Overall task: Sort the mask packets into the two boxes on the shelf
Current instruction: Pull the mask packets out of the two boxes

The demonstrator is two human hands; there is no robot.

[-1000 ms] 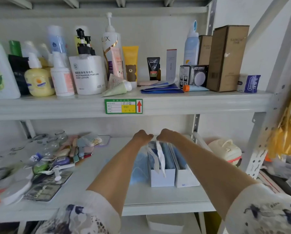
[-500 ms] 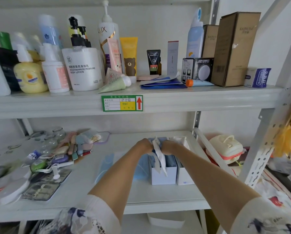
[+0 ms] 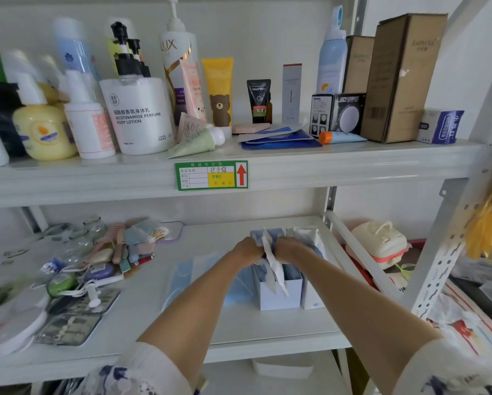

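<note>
Both hands have dropped a little lower into the left box since a moment ago, and the white packet between them hangs further down its near wall. On the lower shelf [image 3: 182, 323] stand two white boxes side by side, touching: the left box [image 3: 279, 296] and the right box [image 3: 310, 297]. The left hand [image 3: 246, 249] and the right hand [image 3: 289, 249] sit close together over the far end of the left box, knuckles up; each grip seems clamped on the white packet [image 3: 273, 266], though the fingertips are hidden. That packet stands in the left box and droops over its near edge. Blue packets fill the left box behind it; the right box holds pale packets [image 3: 304, 235] poking up at its far end, number not clear. Two or three loose blue masks [image 3: 182, 276] lie flat on the shelf just left of the boxes; I cannot count them surely. Further left is a heap of small toiletries [image 3: 96, 260]. On the upper shelf [image 3: 353, 172] stand bottles, tubes and two tall brown cartons [image 3: 396, 81], with a green price label [image 3: 212, 175] on its front edge.
</note>
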